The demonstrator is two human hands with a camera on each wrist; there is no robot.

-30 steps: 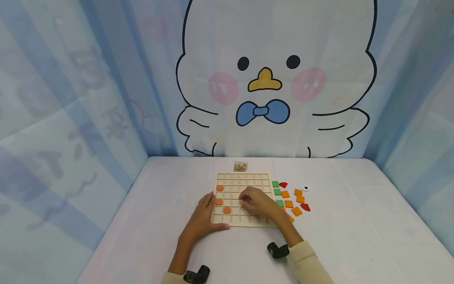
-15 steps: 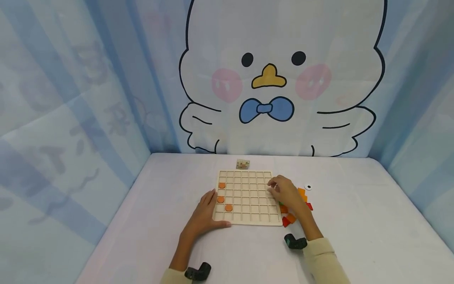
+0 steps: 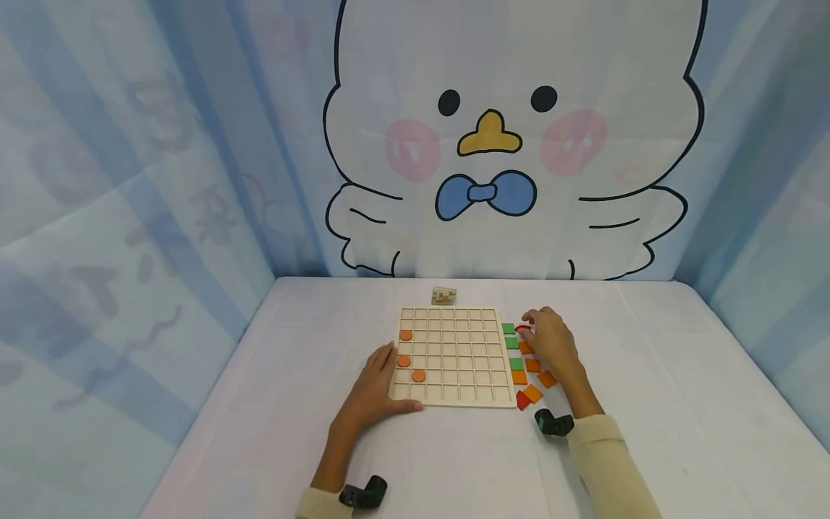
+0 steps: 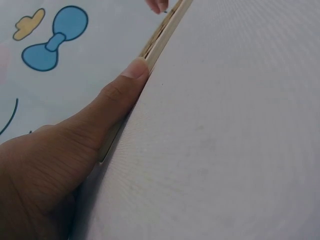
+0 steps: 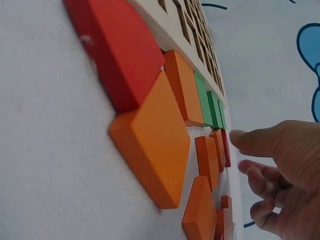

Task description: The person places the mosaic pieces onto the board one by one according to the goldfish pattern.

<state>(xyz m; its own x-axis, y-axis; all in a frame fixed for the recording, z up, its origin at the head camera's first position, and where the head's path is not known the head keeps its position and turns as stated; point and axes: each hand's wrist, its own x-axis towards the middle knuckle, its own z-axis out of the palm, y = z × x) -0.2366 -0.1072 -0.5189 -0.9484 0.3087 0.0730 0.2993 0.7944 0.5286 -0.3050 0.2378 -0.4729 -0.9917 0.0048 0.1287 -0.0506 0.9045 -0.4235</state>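
A square wooden grid board lies flat on the table. Three orange discs sit in cells toward its left side. My left hand spans the board's near left corner; the thumb lies along the front edge and the straight fingers rest against the left side. Right of the board, my right hand hovers over loose pieces. Its thumb and fingers are parted close to a red piece with a curved edge; no grip on it shows. In the right wrist view the thumb tip is just beside that piece.
Green squares line the board's right edge. Several orange tiles and another red piece lie nearby. A small patterned card or block is behind the board. A printed curtain closes off the back.
My right hand has travelled from over the middle of the board, past its right edge, to the loose pieces. My left hand has stayed at the board's corner.
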